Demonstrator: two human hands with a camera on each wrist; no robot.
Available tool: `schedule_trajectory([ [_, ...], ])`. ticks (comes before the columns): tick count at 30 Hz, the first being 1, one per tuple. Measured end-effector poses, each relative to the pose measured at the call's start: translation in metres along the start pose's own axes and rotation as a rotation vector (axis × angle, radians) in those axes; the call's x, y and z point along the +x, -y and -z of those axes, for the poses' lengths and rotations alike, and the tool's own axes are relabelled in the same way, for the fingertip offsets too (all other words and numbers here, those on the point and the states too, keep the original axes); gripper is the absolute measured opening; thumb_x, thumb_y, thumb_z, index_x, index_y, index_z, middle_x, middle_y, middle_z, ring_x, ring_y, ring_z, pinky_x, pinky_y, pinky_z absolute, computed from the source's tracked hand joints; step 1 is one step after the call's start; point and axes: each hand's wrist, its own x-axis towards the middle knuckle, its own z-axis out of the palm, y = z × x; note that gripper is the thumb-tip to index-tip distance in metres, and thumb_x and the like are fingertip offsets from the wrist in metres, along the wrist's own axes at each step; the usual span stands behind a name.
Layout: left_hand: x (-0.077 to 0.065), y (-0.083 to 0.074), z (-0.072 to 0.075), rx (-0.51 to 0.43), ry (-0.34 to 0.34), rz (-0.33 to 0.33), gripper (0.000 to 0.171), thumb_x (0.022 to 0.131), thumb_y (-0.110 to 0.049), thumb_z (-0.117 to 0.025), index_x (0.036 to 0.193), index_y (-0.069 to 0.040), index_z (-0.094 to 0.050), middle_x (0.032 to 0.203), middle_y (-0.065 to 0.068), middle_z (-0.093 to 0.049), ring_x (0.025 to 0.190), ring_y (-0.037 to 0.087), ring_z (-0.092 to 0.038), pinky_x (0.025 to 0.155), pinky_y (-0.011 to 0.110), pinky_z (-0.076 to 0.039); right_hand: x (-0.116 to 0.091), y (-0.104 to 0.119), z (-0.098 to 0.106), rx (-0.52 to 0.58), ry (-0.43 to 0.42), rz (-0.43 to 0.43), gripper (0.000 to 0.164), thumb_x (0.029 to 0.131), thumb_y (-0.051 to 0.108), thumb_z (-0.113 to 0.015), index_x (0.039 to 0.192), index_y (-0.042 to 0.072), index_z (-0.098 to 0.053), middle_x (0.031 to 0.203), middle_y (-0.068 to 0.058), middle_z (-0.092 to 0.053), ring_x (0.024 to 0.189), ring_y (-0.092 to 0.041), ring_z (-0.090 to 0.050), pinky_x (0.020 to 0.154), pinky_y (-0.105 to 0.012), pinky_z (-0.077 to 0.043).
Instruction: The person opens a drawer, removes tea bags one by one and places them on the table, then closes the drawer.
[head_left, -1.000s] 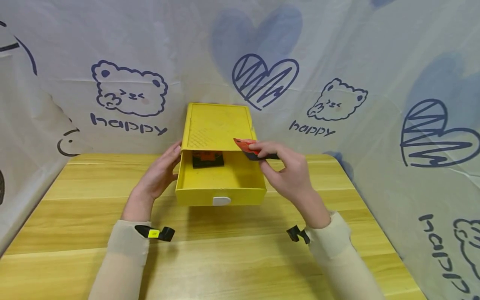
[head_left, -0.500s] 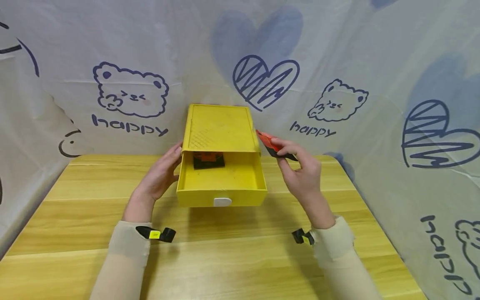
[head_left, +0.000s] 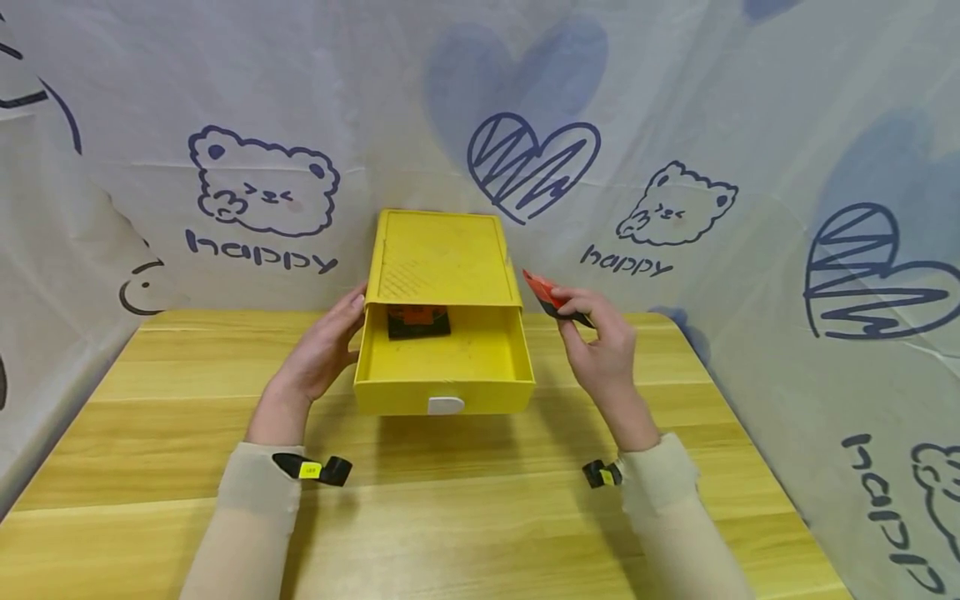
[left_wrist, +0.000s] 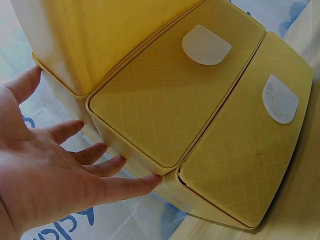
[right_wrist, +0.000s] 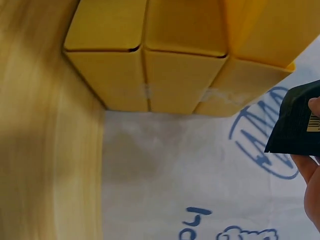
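A yellow drawer cabinet [head_left: 450, 258] has its top drawer [head_left: 397, 397] pulled out. At the drawer's back left lies a flat black-and-red packet [head_left: 420, 325], partly under the cabinet top. My left hand [head_left: 318, 358] rests along the cabinet's left side; in the left wrist view its fingers [left_wrist: 107, 190] are straight and spread at the wall. To the right of the cabinet, my right hand [head_left: 603, 346] pinches a second red-and-black packet [head_left: 538, 292] between thumb and fingers. That packet's dark back [right_wrist: 295, 120] with a barcode shows in the right wrist view.
Below the top drawer are two closed drawers, one with a white tab [left_wrist: 280, 100]. The cabinet stands at the back of a wooden table [head_left: 450, 517]. Behind it hangs a white cloth [head_left: 405, 100] printed with hearts and bears.
My right hand has carried its packet from over the drawer's right edge out to the right of the cabinet, then slightly lower. My left hand stays on the cabinet's side.
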Motion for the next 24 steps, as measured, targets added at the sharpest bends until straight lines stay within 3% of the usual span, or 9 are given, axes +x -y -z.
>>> schedule_trajectory([
  [5,0.0,0.0,0.001,-0.001,0.002,0.003,0.052,0.096,-0.042,-0.036,0.144,-0.031,-0.02,0.151,-0.004,-0.01,0.132,0.015,-0.009,0.099,0.069,-0.013,-0.017,-0.029,-0.006,-0.022,0.021,-0.058,0.015,0.072,-0.012,-0.061,0.081,0.0,-0.061,0.094,-0.013,-0.066,0.087,-0.021,-0.059,0.076,-0.023,-0.05],
  [10,0.0,0.0,0.001,0.006,0.002,0.006,0.053,0.096,-0.042,-0.036,0.145,-0.031,-0.019,0.152,-0.004,-0.009,0.132,0.016,-0.008,0.099,0.069,-0.013,-0.032,-0.054,-0.011,-0.047,0.077,-0.142,0.013,0.076,-0.006,-0.061,0.084,0.005,-0.062,0.096,-0.006,-0.066,0.088,-0.015,-0.057,0.075,-0.026,-0.051],
  [24,-0.001,-0.001,0.0,0.017,-0.003,0.007,0.054,0.095,-0.043,-0.037,0.145,-0.032,-0.019,0.152,-0.005,-0.009,0.132,0.014,-0.009,0.099,0.07,-0.013,-0.058,-0.093,-0.022,-0.163,0.286,-0.286,0.013,0.078,0.0,-0.066,0.086,0.009,-0.06,0.093,-0.004,-0.065,0.086,-0.01,-0.056,0.077,-0.034,-0.052],
])
